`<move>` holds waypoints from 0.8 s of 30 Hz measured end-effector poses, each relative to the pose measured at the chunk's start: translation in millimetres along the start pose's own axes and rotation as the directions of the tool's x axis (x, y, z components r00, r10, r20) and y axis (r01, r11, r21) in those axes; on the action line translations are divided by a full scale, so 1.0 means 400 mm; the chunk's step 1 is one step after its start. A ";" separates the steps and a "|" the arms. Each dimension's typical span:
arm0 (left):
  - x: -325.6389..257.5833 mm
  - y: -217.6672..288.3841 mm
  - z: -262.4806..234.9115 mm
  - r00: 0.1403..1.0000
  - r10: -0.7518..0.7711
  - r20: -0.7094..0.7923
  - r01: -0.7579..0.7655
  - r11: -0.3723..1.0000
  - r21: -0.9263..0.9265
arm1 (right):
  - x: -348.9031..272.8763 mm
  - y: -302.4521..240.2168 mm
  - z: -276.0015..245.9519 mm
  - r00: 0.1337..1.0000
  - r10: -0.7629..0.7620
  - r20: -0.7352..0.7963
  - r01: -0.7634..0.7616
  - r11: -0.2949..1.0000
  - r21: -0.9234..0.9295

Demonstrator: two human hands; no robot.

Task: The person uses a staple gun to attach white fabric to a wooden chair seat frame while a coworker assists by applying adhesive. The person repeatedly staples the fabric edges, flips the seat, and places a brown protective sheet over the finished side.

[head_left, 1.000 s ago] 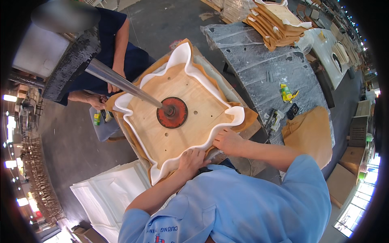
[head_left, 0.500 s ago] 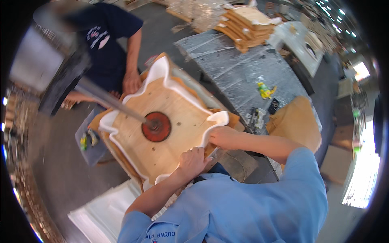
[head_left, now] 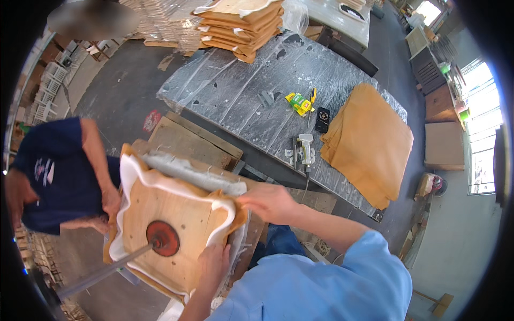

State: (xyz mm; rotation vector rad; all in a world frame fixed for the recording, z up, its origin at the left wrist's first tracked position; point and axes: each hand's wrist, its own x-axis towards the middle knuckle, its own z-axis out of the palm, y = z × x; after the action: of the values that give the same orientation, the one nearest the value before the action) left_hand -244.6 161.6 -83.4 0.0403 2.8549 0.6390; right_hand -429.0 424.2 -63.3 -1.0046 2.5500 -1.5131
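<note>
A square wooden panel lies before me. White padding and a tan leather-like cover fold up around its edges. A red round disc on a metal rod presses on its middle. My right hand is closed on the cover at the panel's near right corner. My left hand is closed over the near edge of cover and padding, its fingertips partly hidden. Across the panel, a co-worker's hand touches the far left edge.
A plastic-wrapped grey table stands ahead, bearing a pneumatic staple gun, a black device, a yellow-green packet, a yellow-handled tool and tan sheets. Several covered panels are stacked at its far end.
My view has swung to the right, so the panel and co-worker appear farther left and lower. My right hand now grasps the cover at the corner; my left still holds the near edge.
</note>
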 end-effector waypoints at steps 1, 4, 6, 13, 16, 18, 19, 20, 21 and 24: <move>-0.004 0.007 -0.002 1.000 -0.020 0.017 0.020 1.000 -0.005 | -0.014 0.055 -0.049 0.986 0.093 -0.139 -0.089 0.995 0.037; 0.002 0.042 -0.013 0.995 -0.095 0.019 0.096 0.995 -0.012 | -0.122 0.430 -0.095 0.689 0.670 -0.276 -0.651 0.740 0.171; 0.020 0.066 -0.032 0.987 -0.148 0.060 0.150 0.989 -0.018 | -0.212 0.720 -0.129 0.422 0.829 -0.368 -0.882 0.470 0.046; 0.033 0.098 -0.045 0.934 -0.310 0.180 0.314 0.949 0.002 | -0.206 1.074 -0.132 0.086 0.875 -0.476 -0.995 0.095 -0.005; 0.022 0.120 -0.037 0.928 -0.342 0.149 0.352 0.935 -0.045 | -0.190 1.078 -0.132 -0.002 0.903 -0.430 -0.986 0.070 0.152; -0.020 0.144 -0.035 0.926 -0.369 0.083 0.370 0.929 -0.003 | -0.173 1.019 -0.115 0.120 0.898 -0.424 -0.959 0.215 0.184; -0.027 0.142 -0.035 0.933 -0.358 0.045 0.356 0.934 0.040 | -0.179 0.980 -0.103 0.173 0.888 -0.425 -0.940 0.278 0.198; -0.041 0.130 -0.027 0.941 -0.339 -0.020 0.339 0.938 0.073 | -0.180 0.949 -0.111 0.245 0.839 -0.486 -0.907 0.375 0.190; -0.053 0.122 -0.026 0.940 -0.340 -0.011 0.340 0.939 0.057 | -0.187 0.901 -0.093 0.276 0.819 -0.503 -0.879 0.427 0.213; -0.073 0.080 -0.024 0.956 -0.278 -0.098 0.275 0.960 -0.042 | -0.247 0.753 -0.088 0.387 0.732 -0.561 -0.748 0.605 0.273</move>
State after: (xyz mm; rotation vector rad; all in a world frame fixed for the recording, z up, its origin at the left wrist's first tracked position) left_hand -218.6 184.4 -55.3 -0.4017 2.8701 0.6375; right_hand -517.5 602.4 -312.4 0.8267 2.6959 -1.6137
